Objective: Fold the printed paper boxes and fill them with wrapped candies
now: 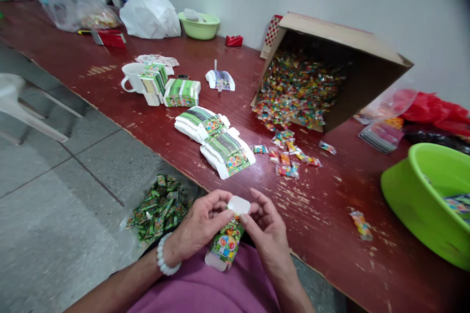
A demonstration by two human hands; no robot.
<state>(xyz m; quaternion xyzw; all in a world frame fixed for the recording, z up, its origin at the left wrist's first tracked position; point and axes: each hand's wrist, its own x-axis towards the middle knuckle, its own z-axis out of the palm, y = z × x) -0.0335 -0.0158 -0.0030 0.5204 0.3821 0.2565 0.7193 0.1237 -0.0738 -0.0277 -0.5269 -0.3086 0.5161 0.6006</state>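
Note:
Between both hands, over my lap, is a small green printed candy box (226, 245) with white end flaps sticking out at top and bottom. My left hand (203, 225), wearing a pale bead bracelet (165, 260), grips its upper left side with the thumb in front. My right hand (265, 227) pinches the upper right edge by the white flap, its thumb also in front. Ahead on the table lie fanned stacks of flat boxes (225, 149). To their right are several loose wrapped candies (286, 159), spilled before a cardboard carton (367, 66) lying on its side, full of candies.
A bag of green boxes (161, 208) sits below the table edge at left. The red table (319, 225) also bears a green basin (414, 195) at right, a white mug (128, 76), more box stacks (182, 93) and a white bag (150, 14). A plastic stool (33, 102) stands left.

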